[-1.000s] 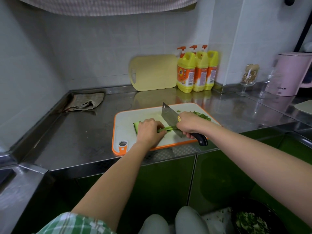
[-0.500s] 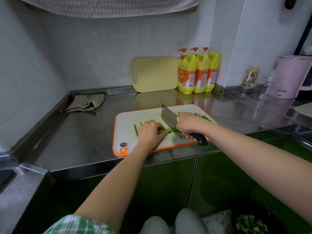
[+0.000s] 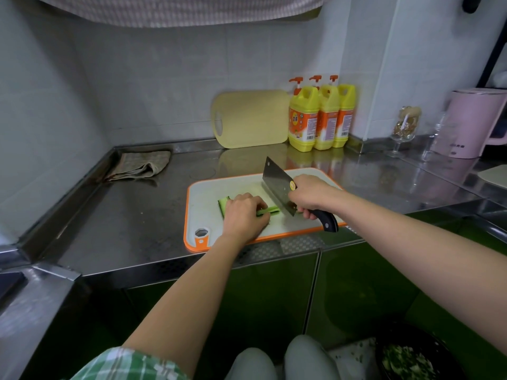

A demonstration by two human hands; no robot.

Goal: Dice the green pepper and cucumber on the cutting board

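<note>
Both hands are busy: my left hand [image 3: 244, 215] curls down on the cucumber strips [image 3: 270, 210], lying 9-to-3 o'clock on the cutting board [image 3: 203, 198], while my right hand [image 3: 310, 193] grips the cleaver [image 3: 277, 185] at their 3 o'clock end.

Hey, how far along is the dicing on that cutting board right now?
Done: a dark bowl low on the right already holds chopped green bits; which vegetable they are I cannot tell. In hand: the left hand holds down cucumber strips on the cutting board while the right hand grips the cleaver, blade at their right end. Left: the strips under the hand are uncut.
</note>
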